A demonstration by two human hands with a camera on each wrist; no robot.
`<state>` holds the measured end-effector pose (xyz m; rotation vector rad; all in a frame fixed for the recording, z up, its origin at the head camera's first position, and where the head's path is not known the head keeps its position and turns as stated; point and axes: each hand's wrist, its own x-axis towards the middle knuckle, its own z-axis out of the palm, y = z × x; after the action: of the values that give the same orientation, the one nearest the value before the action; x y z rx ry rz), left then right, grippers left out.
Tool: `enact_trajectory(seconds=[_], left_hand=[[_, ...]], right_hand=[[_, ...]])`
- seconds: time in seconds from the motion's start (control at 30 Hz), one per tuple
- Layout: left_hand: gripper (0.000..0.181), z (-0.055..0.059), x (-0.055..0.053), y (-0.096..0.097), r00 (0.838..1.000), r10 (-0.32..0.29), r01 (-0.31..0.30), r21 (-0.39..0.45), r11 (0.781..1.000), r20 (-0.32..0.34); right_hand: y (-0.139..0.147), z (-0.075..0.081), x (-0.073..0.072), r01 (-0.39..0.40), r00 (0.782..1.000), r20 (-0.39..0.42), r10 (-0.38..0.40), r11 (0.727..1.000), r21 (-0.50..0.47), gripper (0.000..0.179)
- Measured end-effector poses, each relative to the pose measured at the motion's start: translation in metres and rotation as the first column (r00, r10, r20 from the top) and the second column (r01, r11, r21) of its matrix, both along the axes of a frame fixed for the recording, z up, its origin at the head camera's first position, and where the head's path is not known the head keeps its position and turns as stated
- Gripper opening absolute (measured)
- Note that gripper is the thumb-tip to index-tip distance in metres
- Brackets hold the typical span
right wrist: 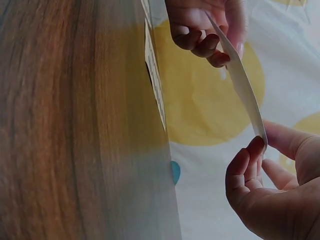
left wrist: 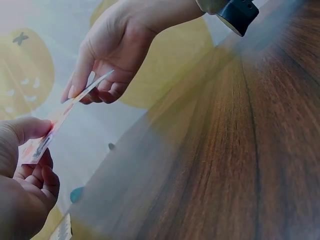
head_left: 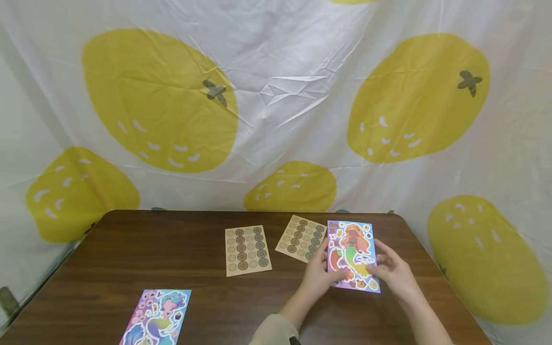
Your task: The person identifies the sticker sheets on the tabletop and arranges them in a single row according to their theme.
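Both hands hold up a mermaid sticker sheet with a red-haired mermaid and a purple-blue border. My left hand pinches its left edge, thumb on the printed face and fingers behind. On the opposite edge my right hand pinches it, thumb near the lower part. Seen edge-on in the right wrist view, the sheet is slightly bowed and off the table. Close behind my left hand lies a tan sheet of round stickers, partly covered by the hand and the held sheet.
Another tan sheet of round stickers lies left of the first. A blue-haired mermaid sticker sheet lies at the front left, cut off by the view's bottom edge. Behind the brown wooden table hangs a white curtain with yellow fruit prints.
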<state>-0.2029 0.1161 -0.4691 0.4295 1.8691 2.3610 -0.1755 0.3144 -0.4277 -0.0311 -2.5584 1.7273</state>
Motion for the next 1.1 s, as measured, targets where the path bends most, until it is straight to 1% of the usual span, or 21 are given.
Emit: enact_trajectory(seconds=[0.17,0.33,0.5,0.57,0.83,1.0,1.1], left_hand=[[0.087,0.005,0.0,-0.006,1.0,0.007,-0.007,0.021,1.0,-0.011],[0.084,0.007,0.002,-0.013,1.0,0.017,-0.017,0.019,1.0,-0.012],[0.083,0.012,0.003,-0.02,0.999,0.002,0.0,0.048,0.999,-0.042],[0.084,0.014,0.004,-0.022,0.999,-0.005,0.007,0.052,0.999,-0.042],[0.088,0.02,0.009,-0.032,1.0,-0.014,0.014,0.045,0.999,0.001],[0.09,0.022,0.013,-0.04,0.999,-0.03,0.031,0.042,0.999,-0.035],[0.091,0.024,0.014,-0.045,0.998,-0.044,0.046,0.045,0.998,-0.038]], right_hand=[[-0.004,0.003,0.001,-0.017,1.0,-0.002,0.017,1.0,-0.018,0.079],[-0.01,0.005,0.003,-0.028,1.0,-0.012,0.027,0.999,-0.045,0.078],[-0.015,0.01,0.005,-0.038,0.999,-0.034,0.036,0.996,-0.075,0.077],[-0.017,0.012,0.007,-0.04,0.999,-0.038,0.037,0.996,-0.08,0.077],[-0.025,0.019,0.014,-0.061,0.997,-0.048,0.056,0.992,-0.109,0.081],[-0.029,0.021,0.017,-0.082,0.996,-0.049,0.077,0.989,-0.125,0.082],[-0.032,0.021,0.018,-0.095,0.995,-0.049,0.089,0.986,-0.137,0.083]])
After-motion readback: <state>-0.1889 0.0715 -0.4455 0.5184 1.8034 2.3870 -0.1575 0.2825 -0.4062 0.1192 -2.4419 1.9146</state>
